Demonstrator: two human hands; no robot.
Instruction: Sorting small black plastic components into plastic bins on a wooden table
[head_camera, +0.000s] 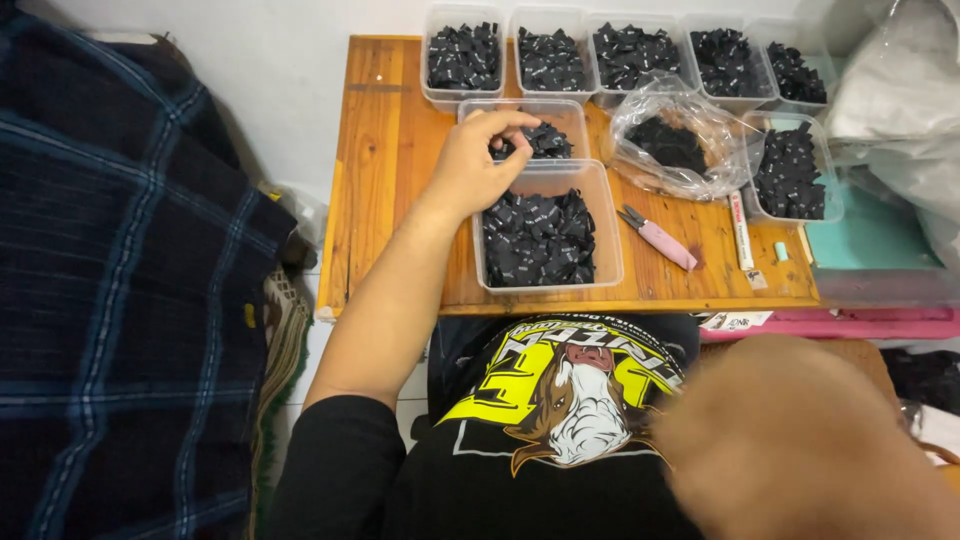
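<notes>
Your left hand (478, 160) is out over the wooden worktop (385, 180), fingers curled narrow at the rim of the smaller clear tub (572, 118), pinching at the black fabric labels (548, 141) inside, while your right hand (800, 440) is a close blur near your lap and I can't tell whether it's holding anything. Careful now: the bigger tub (610, 235) brimming with labels sits right under your wrist near the worktop's edge, so a dragged forearm could nudge it off, and a loose pinch could drop labels into the wrong tub.
</notes>
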